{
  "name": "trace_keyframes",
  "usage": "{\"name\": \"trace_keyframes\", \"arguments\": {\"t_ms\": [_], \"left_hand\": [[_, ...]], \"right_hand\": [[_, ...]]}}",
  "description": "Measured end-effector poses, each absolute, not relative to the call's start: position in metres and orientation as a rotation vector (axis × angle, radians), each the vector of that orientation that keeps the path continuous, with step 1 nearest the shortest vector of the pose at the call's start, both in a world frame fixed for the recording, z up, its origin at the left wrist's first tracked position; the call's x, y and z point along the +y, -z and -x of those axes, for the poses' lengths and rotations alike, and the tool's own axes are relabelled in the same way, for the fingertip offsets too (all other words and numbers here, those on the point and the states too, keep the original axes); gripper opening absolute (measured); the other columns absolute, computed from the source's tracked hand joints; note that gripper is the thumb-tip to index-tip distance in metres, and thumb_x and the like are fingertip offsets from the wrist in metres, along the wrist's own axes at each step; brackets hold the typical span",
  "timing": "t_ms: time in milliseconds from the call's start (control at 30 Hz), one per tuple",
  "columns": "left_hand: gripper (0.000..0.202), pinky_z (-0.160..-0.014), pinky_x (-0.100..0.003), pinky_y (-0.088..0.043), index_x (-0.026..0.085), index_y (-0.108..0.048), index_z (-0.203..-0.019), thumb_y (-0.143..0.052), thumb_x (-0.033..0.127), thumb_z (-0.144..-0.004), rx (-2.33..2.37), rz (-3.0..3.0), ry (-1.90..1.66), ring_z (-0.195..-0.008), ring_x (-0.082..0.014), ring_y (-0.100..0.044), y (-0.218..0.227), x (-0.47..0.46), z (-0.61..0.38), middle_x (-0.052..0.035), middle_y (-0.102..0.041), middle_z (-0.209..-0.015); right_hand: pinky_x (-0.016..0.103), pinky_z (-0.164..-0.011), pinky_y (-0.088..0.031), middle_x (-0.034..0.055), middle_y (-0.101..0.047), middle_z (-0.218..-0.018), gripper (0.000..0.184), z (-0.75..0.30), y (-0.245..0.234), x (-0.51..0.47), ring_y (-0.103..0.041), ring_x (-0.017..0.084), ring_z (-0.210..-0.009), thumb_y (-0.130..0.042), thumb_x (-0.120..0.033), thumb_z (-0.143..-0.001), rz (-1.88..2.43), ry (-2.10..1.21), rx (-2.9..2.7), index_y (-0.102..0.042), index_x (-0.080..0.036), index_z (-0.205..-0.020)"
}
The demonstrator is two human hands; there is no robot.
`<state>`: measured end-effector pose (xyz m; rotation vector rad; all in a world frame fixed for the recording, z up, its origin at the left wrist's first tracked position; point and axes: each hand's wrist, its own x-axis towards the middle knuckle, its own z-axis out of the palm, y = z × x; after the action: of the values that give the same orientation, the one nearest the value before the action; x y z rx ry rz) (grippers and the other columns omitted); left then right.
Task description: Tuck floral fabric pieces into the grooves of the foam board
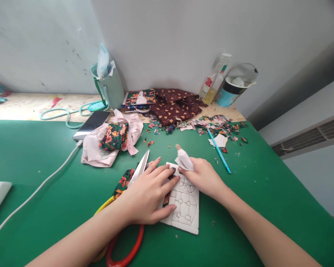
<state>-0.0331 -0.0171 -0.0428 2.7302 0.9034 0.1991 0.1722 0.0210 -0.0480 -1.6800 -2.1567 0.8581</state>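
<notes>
My left hand (154,189) lies spread with the palm down over the left part of a white panel (185,222), which has a pattern of grooved lines. Dark floral fabric (124,181) shows beside and partly beneath that hand. Scissors (137,172) with red and yellow handles lie under my left wrist, blades pointing away. My right hand (204,176) is closed round a wooden stick (186,161) wrapped in white material, its bare tip sticking out. This stick is over the panel's upper right corner.
Pink and floral cloth (100,150) lies by a phone (93,124) with a white cable (44,183). Fabric scraps (219,124), a blue pencil (219,152) and maroon cloth (175,104) lie farther back. Behind stand a bottle (215,79), a paper cup (231,92) and a green holder (114,89).
</notes>
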Motion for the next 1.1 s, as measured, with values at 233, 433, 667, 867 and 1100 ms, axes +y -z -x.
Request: {"name": "trace_keyframes", "arguments": {"t_ms": [233,433,667,867,1100], "left_hand": [[0.058,-0.114,-0.058,-0.013,0.015,-0.045,-0.135,-0.042,0.049,-0.088,0.911,-2.728,-0.203,-0.13,-0.0335,-0.038,0.043,-0.018,0.034,-0.0161,-0.051,-0.13],[0.058,-0.113,-0.058,-0.014,0.014,-0.046,-0.134,-0.042,0.05,-0.088,0.903,-2.735,-0.208,-0.129,-0.034,-0.039,0.043,-0.017,0.034,-0.0164,-0.051,-0.129],[0.058,-0.113,-0.058,-0.015,0.015,-0.045,-0.135,-0.041,0.05,-0.089,0.909,-2.734,-0.187,-0.131,-0.0337,-0.038,0.043,-0.017,0.034,-0.0164,-0.05,-0.132],[0.058,-0.113,-0.058,-0.013,0.015,-0.044,-0.136,-0.039,0.05,-0.09,0.915,-2.74,-0.195,-0.13,-0.0336,-0.039,0.043,-0.017,0.035,-0.0161,-0.05,-0.132],[0.055,-0.113,-0.059,-0.013,0.017,-0.046,-0.134,-0.041,0.048,-0.09,0.925,-2.752,-0.24,-0.128,-0.0331,-0.042,0.044,-0.018,0.035,-0.0146,-0.052,-0.131]], "right_hand": [[0.027,-0.059,-0.04,0.0051,-0.066,-0.075,0.015,-0.175,0.051,0.021,-0.061,0.022,-0.071,-0.052,-0.032,-0.083,1.663,-0.95,-2.076,-0.058,-0.019,-0.076],[0.029,-0.059,-0.041,0.0035,-0.062,-0.069,0.016,-0.175,0.051,0.021,-0.056,0.019,-0.066,-0.053,-0.031,-0.081,1.648,-1.005,-1.962,-0.053,-0.02,-0.068],[0.027,-0.053,-0.041,-0.0016,-0.055,-0.061,0.022,-0.179,0.048,0.023,-0.05,0.014,-0.056,-0.067,-0.037,-0.073,1.502,-1.155,-1.43,-0.059,-0.017,-0.07],[0.021,-0.039,-0.038,-0.0012,-0.057,-0.062,0.036,-0.202,0.05,0.039,-0.049,0.01,-0.049,-0.071,-0.051,-0.07,1.325,-1.082,-0.876,-0.056,-0.019,-0.072],[0.03,-0.065,-0.057,0.0009,-0.068,-0.08,0.036,-0.207,0.061,0.044,-0.065,0.016,-0.071,-0.076,-0.047,-0.066,1.186,-1.301,-0.932,-0.058,-0.022,-0.083]]}}
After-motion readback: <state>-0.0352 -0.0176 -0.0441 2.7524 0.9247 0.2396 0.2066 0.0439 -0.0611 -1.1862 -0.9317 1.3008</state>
